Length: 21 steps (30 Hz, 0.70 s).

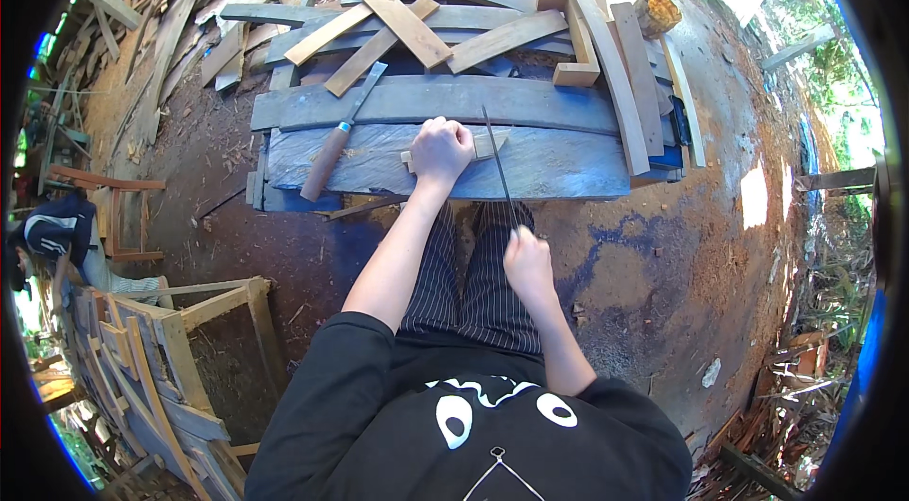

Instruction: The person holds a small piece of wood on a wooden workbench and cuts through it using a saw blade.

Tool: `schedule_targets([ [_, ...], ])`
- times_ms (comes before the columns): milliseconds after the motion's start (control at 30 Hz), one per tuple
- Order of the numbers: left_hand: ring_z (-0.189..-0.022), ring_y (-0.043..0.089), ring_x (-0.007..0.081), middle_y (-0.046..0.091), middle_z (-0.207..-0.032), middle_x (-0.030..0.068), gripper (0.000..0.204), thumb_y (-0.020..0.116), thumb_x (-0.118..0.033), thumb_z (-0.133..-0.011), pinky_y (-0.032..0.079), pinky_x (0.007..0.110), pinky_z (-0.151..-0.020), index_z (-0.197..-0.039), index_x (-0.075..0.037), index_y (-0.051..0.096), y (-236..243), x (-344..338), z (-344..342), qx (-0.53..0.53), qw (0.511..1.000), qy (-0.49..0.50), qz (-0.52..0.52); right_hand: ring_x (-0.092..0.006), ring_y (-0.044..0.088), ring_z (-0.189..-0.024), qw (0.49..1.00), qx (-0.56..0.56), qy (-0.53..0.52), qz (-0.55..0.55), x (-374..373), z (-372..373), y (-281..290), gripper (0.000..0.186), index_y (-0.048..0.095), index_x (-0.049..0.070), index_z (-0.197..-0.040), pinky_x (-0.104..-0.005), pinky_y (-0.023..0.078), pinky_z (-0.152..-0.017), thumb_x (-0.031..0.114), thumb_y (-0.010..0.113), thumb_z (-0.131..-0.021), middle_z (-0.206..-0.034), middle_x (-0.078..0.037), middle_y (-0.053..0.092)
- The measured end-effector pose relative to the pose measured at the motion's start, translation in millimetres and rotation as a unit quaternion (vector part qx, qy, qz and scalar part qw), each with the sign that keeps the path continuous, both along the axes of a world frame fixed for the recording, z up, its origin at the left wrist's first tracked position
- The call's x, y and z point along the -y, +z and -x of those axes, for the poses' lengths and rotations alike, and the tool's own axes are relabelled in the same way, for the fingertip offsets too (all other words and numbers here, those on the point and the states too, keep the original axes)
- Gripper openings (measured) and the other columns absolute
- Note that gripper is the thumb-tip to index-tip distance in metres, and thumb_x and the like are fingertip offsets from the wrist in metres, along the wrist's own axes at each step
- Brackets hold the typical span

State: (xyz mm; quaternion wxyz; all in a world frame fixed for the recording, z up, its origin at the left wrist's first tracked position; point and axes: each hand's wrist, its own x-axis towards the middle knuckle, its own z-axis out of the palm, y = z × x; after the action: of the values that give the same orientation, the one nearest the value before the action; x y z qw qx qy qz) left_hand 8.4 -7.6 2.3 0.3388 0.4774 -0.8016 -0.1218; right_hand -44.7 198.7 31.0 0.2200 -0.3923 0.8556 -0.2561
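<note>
My left hand (440, 151) is closed on a short pale wood piece (495, 145), holding it on the weathered grey plank top (578, 158) of the bench. My right hand (525, 259) grips the near end of a long, thin dark saw (502, 171), its handle mostly hidden by my fingers. The blade runs up over the plank beside the wood piece, just right of my left hand. To the left lies a chisel-like tool (324, 162) with a brown wooden handle and a flat metal blade, tilted across the planks.
Loose boards (402, 23) cover the bench's far part, with more heaped behind at left (166, 46). A short log (661, 13) stands at back right. At far left a person (52, 241) in dark clothing bends near a wooden frame (137, 207); another wooden structure (189, 349) stands lower left.
</note>
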Motion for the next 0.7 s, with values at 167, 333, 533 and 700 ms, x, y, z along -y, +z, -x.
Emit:
schedule_targets([
  [167, -0.071, 0.062, 0.0303, 0.062, -0.07, 0.0129, 0.02, 0.057, -0.015, -0.073, 0.051, 0.042, -0.062, -0.058, -0.004, 0.061, -3.0, 5.7, 2.1, 0.004, 0.999, 0.039, -0.009, -0.0465, 0.06, -0.076, 1.0, -0.012, 0.003, -0.016, 73.7, 17.5, -4.3, 0.025, 0.055, -0.002, -0.087, -0.0531, 0.048, -0.066, 0.021, 0.045, -0.091, -0.077, -0.03, 0.06],
  [333, -0.069, 0.061, 0.0283, 0.061, -0.068, 0.0118, 0.017, 0.058, -0.015, -0.07, 0.052, 0.04, -0.06, -0.058, -0.004, 0.063, -3.6, 1.7, 2.4, 0.028, 0.998, 0.054, 0.004, -0.0476, 0.059, -0.07, 1.0, -0.003, 0.002, -0.006, 16.9, 3.6, -11.2, 0.024, 0.053, -0.001, -0.083, -0.0538, 0.048, -0.062, 0.02, 0.045, -0.092, -0.069, -0.029, 0.059],
  [533, -0.071, 0.062, 0.0291, 0.061, -0.069, 0.0123, 0.017, 0.058, -0.014, -0.072, 0.051, 0.042, -0.062, -0.059, -0.005, 0.063, -1.9, 2.2, -1.1, 0.009, 1.0, 0.015, -0.01, -0.0483, 0.059, -0.07, 0.998, 0.035, 0.006, -0.042, -30.9, -7.6, 7.6, 0.022, 0.051, 0.0, -0.082, -0.0545, 0.048, -0.061, 0.019, 0.046, -0.091, -0.068, -0.029, 0.058],
  [700, -0.069, 0.062, 0.0293, 0.061, -0.068, 0.012, 0.017, 0.058, -0.015, -0.072, 0.051, 0.042, -0.063, -0.059, -0.006, 0.064, -5.5, 4.9, 1.8, 0.002, 1.0, -0.01, 0.0, -0.0476, 0.059, -0.076, 1.0, 0.008, -0.007, -0.012, 47.3, 12.8, -9.4, 0.026, 0.054, -0.002, -0.086, -0.0539, 0.047, -0.068, 0.021, 0.044, -0.092, -0.077, -0.031, 0.059],
])
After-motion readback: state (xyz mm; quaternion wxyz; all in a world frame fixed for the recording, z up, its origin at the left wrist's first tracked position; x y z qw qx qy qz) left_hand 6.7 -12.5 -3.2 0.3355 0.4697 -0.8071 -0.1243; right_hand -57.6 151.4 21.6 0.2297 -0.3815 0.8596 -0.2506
